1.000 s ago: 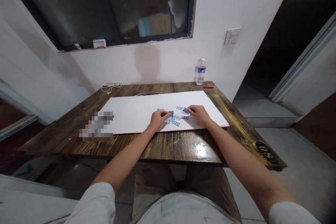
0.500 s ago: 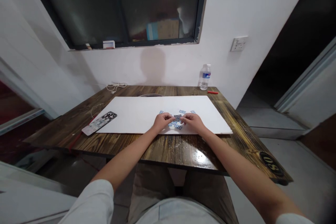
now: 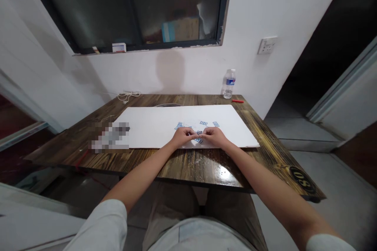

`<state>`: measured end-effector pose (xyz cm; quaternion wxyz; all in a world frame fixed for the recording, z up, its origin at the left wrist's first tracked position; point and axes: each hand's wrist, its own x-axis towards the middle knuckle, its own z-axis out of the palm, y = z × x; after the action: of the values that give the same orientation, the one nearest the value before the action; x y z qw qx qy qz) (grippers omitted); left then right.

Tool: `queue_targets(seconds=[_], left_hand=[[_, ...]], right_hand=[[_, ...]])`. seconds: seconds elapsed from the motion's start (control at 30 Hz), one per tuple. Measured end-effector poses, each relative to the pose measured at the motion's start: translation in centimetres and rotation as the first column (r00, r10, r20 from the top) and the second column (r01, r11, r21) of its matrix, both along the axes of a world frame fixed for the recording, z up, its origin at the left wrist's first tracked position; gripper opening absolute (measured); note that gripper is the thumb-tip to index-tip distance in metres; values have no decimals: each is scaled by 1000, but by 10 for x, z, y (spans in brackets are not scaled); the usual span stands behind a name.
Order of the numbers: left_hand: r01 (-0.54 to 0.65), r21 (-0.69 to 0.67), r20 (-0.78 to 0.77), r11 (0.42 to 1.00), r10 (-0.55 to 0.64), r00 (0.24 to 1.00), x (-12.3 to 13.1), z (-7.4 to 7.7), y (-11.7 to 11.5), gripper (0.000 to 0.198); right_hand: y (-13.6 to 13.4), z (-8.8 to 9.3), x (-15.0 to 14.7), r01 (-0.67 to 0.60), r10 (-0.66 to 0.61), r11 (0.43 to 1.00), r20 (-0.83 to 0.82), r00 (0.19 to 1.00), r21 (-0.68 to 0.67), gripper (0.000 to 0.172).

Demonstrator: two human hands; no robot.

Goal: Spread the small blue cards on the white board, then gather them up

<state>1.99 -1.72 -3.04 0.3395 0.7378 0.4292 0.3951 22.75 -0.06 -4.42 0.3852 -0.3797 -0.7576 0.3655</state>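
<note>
Both my hands rest on a white sheet (image 3: 153, 125) spread over a dark wooden table (image 3: 191, 160). My left hand (image 3: 183, 136) and my right hand (image 3: 214, 136) are curled, their fingertips pinched together over a small dark blue-striped piece (image 3: 199, 132) between them. Several small blue-striped pieces (image 3: 203, 123) lie scattered on the sheet just beyond my fingers, one at the right (image 3: 216, 124) and one at the left (image 3: 178, 125). Which hand bears the pinched piece is too small to tell.
A blurred flat object (image 3: 110, 137) lies at the sheet's left edge. A water bottle (image 3: 229, 83) and a red pen (image 3: 237, 101) sit at the far right corner, a white cable (image 3: 128, 95) at the far left. A doorway opens to the right.
My hands have drawn together from apart among the pieces and now pinch one piece between them, slightly nearer to me. The view has shifted a little.
</note>
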Motion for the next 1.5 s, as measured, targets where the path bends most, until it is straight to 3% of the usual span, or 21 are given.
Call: queue_targets(seconds=[0.17, 0.23, 0.33, 0.47, 0.67, 0.77, 1.03, 1.27, 1.37, 1.5], left_hand=[[-72, 52, 54, 996, 70, 996, 0, 1, -2, 31], [-124, 71, 123, 990, 114, 986, -1, 1, 0, 31], [-220, 76, 223, 973, 199, 954, -3, 0, 3, 31], [-309, 60, 285, 949, 280, 917, -4, 1, 6, 29], [-339, 28, 278, 940, 319, 906, -3, 2, 7, 29], [-333, 12, 280, 943, 317, 906, -3, 1, 7, 29], [-283, -35, 274, 959, 281, 920, -3, 3, 6, 33], [-212, -51, 239, 976, 218, 946, -3, 1, 7, 38], [-169, -48, 204, 984, 175, 963, -2, 0, 6, 40], [-152, -41, 168, 987, 157, 973, -3, -2, 6, 37]], right_hand=[[2, 0, 2, -39, 25, 987, 89, 996, 155, 40], [1, 2, 6, -116, 58, 953, 205, 977, 281, 38], [-2, 8, 14, -257, 65, 877, 431, 900, 405, 49], [-6, 17, 21, -349, 52, 844, 584, 810, 408, 54], [-7, 21, 18, -461, 186, 808, 582, 791, 368, 16], [-8, 21, 18, -481, 264, 819, 540, 799, 312, 10], [-5, 17, 18, -464, 331, 856, 448, 830, 228, 24], [-7, 12, 13, -329, 155, 883, 454, 878, 335, 32], [-10, 13, 11, -206, 85, 925, 357, 930, 318, 31], [-14, 17, 9, -83, 58, 964, 105, 993, 252, 32]])
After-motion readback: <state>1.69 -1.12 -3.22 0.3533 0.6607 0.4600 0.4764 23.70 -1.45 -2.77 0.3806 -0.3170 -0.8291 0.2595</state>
